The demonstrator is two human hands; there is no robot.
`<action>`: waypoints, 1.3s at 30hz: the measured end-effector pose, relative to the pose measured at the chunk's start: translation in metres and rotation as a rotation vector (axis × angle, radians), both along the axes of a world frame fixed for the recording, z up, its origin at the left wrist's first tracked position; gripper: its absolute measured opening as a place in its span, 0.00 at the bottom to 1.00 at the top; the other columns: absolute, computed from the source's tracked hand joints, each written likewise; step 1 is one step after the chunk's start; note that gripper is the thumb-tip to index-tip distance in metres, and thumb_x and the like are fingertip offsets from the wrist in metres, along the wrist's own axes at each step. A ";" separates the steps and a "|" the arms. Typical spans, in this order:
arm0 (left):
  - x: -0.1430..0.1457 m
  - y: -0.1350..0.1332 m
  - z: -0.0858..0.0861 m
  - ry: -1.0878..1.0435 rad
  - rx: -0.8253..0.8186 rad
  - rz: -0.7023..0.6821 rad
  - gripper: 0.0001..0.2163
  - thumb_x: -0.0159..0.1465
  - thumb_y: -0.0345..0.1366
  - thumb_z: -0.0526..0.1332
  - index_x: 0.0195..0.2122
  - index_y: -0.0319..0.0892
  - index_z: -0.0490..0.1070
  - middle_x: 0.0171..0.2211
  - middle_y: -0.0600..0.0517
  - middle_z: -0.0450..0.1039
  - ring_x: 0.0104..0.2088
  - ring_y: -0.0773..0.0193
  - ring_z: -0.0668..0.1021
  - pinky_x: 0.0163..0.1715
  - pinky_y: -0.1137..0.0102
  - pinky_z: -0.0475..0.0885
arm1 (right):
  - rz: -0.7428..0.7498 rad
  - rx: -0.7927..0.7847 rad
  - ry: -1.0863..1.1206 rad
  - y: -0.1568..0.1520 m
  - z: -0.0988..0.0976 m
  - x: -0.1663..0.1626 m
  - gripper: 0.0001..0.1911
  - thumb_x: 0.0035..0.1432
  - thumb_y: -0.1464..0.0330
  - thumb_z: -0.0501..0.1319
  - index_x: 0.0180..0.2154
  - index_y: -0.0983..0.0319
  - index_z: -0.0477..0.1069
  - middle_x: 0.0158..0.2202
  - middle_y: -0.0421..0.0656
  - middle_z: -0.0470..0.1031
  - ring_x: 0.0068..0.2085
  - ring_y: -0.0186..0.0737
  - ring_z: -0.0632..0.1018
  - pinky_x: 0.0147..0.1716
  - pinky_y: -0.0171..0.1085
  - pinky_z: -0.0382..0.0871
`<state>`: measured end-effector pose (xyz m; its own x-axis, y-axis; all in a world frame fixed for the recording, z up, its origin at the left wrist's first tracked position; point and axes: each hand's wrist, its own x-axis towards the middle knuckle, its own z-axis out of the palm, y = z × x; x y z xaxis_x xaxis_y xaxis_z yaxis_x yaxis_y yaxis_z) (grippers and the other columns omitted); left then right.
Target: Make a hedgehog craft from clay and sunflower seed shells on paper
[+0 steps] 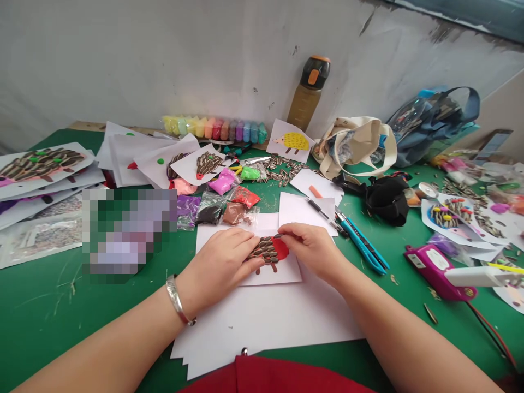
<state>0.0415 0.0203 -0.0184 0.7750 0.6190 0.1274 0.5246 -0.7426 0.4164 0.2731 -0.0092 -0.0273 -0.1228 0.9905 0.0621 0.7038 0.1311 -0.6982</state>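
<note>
A white card (282,275) with a hedgehog picture lies on a stack of white paper (262,316). Striped sunflower seeds (268,252) cover the hedgehog's back in rows, over a red clay patch (281,249) that shows bare at the right. Two brown feet are below. My left hand (229,254) rests on the card's left part, fingers stretched out and thumb apart along the seeds' lower edge, hiding that side. At the top of the red patch, my right hand (309,245) pinches a sunflower seed (278,236) between thumb and forefinger.
Clay packets (210,207) and a pile of loose seeds (282,172) are behind the card. To the right are a blue cutter (362,240), a black pouch (385,199) and a magenta device (442,270). Finished hedgehog cards (45,164) are stacked left; a bottle (307,95) stands by the wall.
</note>
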 end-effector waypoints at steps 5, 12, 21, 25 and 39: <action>0.003 0.001 0.000 0.005 0.005 -0.001 0.11 0.70 0.40 0.56 0.46 0.40 0.71 0.42 0.46 0.75 0.44 0.54 0.75 0.46 0.59 0.69 | 0.067 0.090 -0.038 0.000 -0.005 -0.001 0.11 0.61 0.75 0.55 0.38 0.58 0.75 0.34 0.39 0.77 0.36 0.36 0.76 0.36 0.34 0.67; 0.002 0.000 -0.001 0.020 0.019 -0.001 0.10 0.69 0.40 0.57 0.46 0.40 0.71 0.44 0.46 0.75 0.46 0.53 0.74 0.48 0.58 0.69 | 0.027 0.151 -0.031 0.002 -0.011 -0.002 0.10 0.62 0.75 0.55 0.38 0.59 0.74 0.35 0.41 0.76 0.37 0.38 0.76 0.38 0.36 0.68; 0.003 -0.001 -0.001 0.058 0.027 -0.010 0.10 0.69 0.40 0.59 0.45 0.40 0.71 0.43 0.46 0.75 0.46 0.52 0.73 0.48 0.58 0.69 | 0.026 0.133 -0.082 0.002 -0.013 -0.005 0.11 0.61 0.77 0.55 0.38 0.60 0.74 0.34 0.42 0.74 0.37 0.38 0.74 0.38 0.36 0.68; 0.004 -0.002 -0.001 0.046 0.029 -0.008 0.10 0.68 0.38 0.60 0.47 0.39 0.71 0.44 0.46 0.75 0.47 0.52 0.73 0.50 0.57 0.69 | 0.032 0.121 -0.128 0.002 -0.012 -0.005 0.11 0.61 0.78 0.56 0.38 0.60 0.74 0.34 0.42 0.74 0.37 0.39 0.74 0.39 0.36 0.67; 0.006 -0.004 -0.001 0.069 0.039 -0.004 0.10 0.68 0.38 0.60 0.47 0.39 0.71 0.46 0.45 0.74 0.49 0.51 0.73 0.51 0.55 0.70 | 0.052 0.141 -0.177 0.002 -0.013 -0.011 0.08 0.62 0.76 0.58 0.39 0.61 0.76 0.35 0.44 0.74 0.39 0.42 0.73 0.40 0.38 0.67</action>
<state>0.0475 0.0167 -0.0194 0.7849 0.6119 0.0976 0.5483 -0.7593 0.3505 0.2625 -0.0072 -0.0404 -0.1952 0.9655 0.1725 0.8034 0.2583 -0.5366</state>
